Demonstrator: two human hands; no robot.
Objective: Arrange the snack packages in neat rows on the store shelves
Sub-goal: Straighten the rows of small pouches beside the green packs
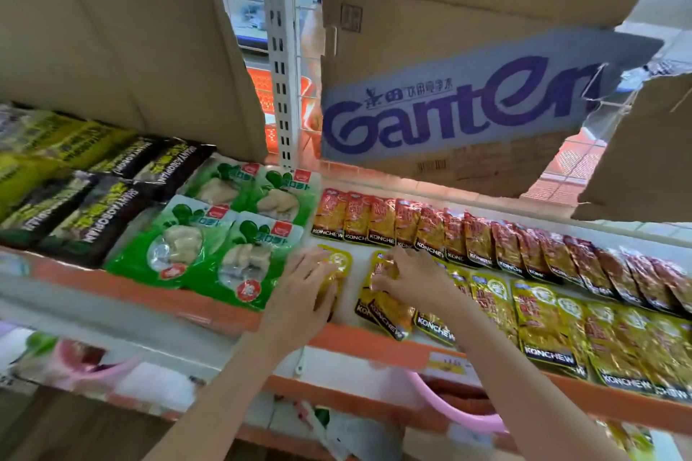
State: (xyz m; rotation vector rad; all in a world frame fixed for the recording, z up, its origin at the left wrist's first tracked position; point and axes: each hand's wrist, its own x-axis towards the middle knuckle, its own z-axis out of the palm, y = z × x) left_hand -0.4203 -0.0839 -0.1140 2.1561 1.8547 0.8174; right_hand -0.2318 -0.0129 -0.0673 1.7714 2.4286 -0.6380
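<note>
Left hand [312,283] lies flat, fingers spread, pressing a yellow packet [334,273] near the shelf's [359,342] front edge. Right hand [408,279] pinches another yellow packet [385,296] heading the front row; the red row [486,239] lies behind

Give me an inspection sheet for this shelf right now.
Surface: white shelf with orange front edge.
Job's things: red Konchew packets in a back row; yellow Konchew packets in front, a gap at the row's left end.
Clutter: green packets, dark packets on the left.
Grips: left hand rests on a yellow packet; right hand pinches another.
Cables: nothing seen.
Surroundings: Ganten carton overhead.
</note>
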